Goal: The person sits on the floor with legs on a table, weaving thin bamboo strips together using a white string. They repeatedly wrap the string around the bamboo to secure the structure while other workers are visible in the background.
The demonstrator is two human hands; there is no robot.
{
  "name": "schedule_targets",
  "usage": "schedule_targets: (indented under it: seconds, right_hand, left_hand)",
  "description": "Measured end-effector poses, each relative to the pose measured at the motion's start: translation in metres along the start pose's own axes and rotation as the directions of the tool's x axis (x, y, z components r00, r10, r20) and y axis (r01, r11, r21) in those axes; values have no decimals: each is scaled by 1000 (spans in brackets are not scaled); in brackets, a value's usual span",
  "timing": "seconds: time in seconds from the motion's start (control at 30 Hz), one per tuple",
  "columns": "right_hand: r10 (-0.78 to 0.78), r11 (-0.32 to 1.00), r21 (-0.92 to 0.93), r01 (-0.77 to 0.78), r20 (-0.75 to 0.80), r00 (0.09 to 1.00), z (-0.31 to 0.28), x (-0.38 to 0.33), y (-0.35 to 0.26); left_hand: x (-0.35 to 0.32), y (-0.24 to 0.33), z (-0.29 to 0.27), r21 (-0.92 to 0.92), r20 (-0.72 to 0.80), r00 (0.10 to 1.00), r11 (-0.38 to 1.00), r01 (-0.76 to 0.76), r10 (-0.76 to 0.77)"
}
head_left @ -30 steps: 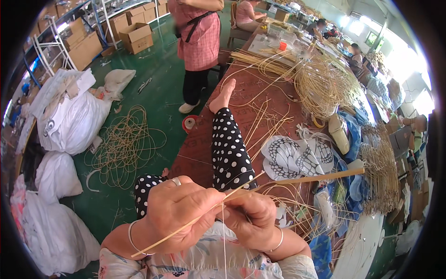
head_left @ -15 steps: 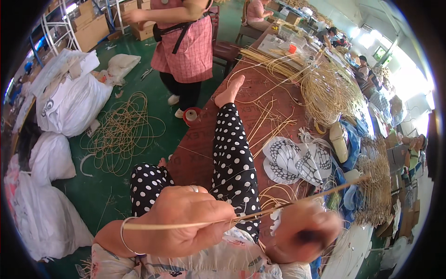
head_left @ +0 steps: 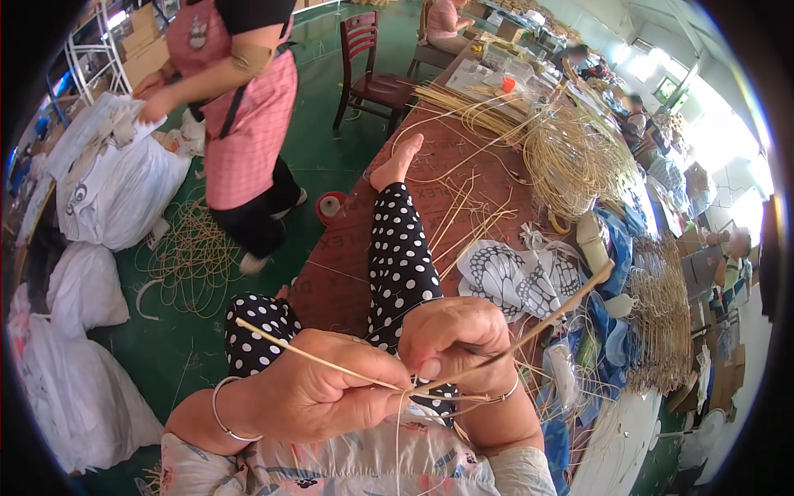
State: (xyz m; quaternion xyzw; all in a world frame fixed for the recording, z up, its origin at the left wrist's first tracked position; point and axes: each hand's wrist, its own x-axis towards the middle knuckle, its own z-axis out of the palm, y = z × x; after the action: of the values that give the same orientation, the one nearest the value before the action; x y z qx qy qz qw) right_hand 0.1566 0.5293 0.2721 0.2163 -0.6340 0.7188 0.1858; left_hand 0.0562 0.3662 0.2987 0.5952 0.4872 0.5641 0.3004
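Observation:
My left hand [head_left: 331,388] pinches a thin bamboo strip [head_left: 285,345] between thumb and fingers; its free end points up to the left. My right hand [head_left: 459,343] is closed on a second bamboo strip [head_left: 558,316], which slants up to the right. The strips cross between my fingertips, above my lap. From the crossing a thin pale thread [head_left: 399,450] hangs down over my blouse. Whether the thread is wound round the strips I cannot tell. My leg in dotted trousers [head_left: 401,248] lies stretched along the red-brown table.
On the table [head_left: 347,256] lie loose bamboo strips [head_left: 463,217], white wing-patterned fabric [head_left: 513,277] and large cane coils [head_left: 571,165]. A thread reel [head_left: 331,207] sits by its left edge. White sacks [head_left: 103,380] and a tangled cane coil [head_left: 190,269] are on the floor. A person in a pink apron [head_left: 248,140] stands left.
My right hand has come in from the right to meet my left at the crossing, and the strips now form a wide V. The person in the apron has moved left towards the sacks.

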Motion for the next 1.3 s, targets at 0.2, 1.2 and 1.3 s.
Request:
schedule_targets:
  seconds: [0.2, 1.2, 1.3]
  right_hand:
    - [288, 916, 316, -246, -93, 953, 6, -18, 17]
    - [-553, 833, 396, 386, 587, 591, 1, -23, -102]
    - [-344, 900, 367, 236, 264, 901, 4, -6, -51]
  left_hand:
    - [9, 2, 5, 339, -76, 988, 936, -101, 134]
    - [-35, 30, -40, 339, -829, 539, 903, 263, 153]
    - [-35, 7, -46, 524, -690, 683, 815, 245, 239]
